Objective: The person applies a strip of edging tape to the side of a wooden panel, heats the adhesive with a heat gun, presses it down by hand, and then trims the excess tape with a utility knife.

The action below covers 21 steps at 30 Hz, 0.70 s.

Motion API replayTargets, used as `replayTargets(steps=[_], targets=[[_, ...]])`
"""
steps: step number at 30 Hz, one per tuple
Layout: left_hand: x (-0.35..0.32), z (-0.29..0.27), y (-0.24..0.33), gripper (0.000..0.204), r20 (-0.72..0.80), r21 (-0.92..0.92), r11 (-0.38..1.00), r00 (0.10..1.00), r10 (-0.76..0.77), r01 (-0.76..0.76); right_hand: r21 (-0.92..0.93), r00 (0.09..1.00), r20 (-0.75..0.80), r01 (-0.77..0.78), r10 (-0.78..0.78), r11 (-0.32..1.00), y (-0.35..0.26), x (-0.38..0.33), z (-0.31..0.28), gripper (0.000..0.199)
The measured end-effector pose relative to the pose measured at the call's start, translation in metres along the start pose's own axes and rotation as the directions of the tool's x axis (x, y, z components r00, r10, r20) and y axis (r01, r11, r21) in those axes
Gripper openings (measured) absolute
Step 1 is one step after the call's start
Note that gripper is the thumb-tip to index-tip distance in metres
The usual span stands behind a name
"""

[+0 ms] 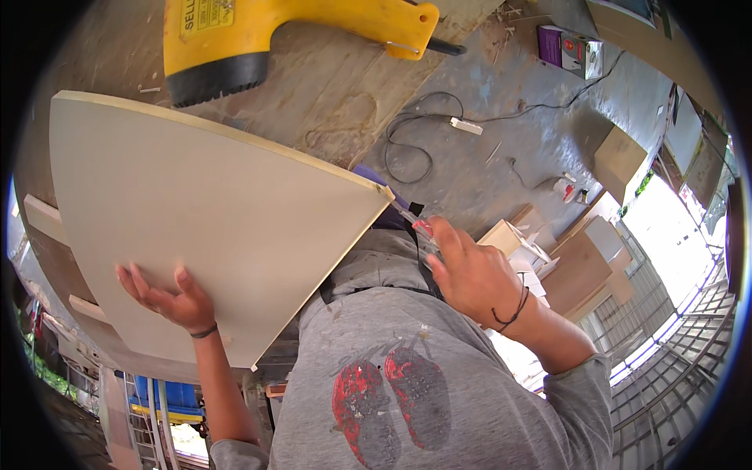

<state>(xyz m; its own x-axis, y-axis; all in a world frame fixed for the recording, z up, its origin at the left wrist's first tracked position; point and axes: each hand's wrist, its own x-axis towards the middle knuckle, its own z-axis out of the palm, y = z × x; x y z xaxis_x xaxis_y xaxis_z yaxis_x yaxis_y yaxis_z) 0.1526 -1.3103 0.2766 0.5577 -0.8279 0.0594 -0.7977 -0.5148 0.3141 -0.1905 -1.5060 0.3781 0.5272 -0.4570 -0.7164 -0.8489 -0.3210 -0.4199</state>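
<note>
A large pale grey panel [196, 211] with a thin yellowish edge strip [235, 135] lies in front of me, one edge close to my body. My left hand [171, 299] rests on its face, fingers spread. At the panel's right corner, my right hand [474, 274] is closed around a slim tool with a red-and-clear handle [423, 227], which looks like a utility knife. Its thin tip meets the corner or sits just beside it; the exact contact is too small to tell. Beyond the panel's far edge, a yellow heat gun [313, 19] with a black nozzle end lies on the wooden worktop [329, 86].
On the floor [486, 86] to the right, a black cable [429, 160] runs to a white power strip [467, 125]. A purple-and-white box [570, 51] stands farther off. Wooden boards and cabinet parts [576, 270] are stacked at the right. A blue container [176, 395] is at the lower left.
</note>
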Motion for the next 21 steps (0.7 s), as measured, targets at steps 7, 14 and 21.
replayTargets(steps=[7,14,21], targets=[[-0.001,0.000,-0.001,0.066,0.006,-0.030,1.000,1.000,0.000,0.001,0.019,0.999,0.036,-0.004,0.004,1.000,0.003,0.011,0.002,0.047],[-0.001,0.001,0.000,0.065,0.001,-0.058,0.998,1.000,-0.007,0.007,0.090,1.000,-0.007,0.008,-0.007,0.996,0.003,0.007,0.003,0.048],[-0.002,-0.001,-0.002,0.071,0.015,-0.034,0.999,1.000,-0.009,0.010,0.073,0.999,0.035,0.010,-0.013,0.997,0.005,0.000,-0.002,0.047]])
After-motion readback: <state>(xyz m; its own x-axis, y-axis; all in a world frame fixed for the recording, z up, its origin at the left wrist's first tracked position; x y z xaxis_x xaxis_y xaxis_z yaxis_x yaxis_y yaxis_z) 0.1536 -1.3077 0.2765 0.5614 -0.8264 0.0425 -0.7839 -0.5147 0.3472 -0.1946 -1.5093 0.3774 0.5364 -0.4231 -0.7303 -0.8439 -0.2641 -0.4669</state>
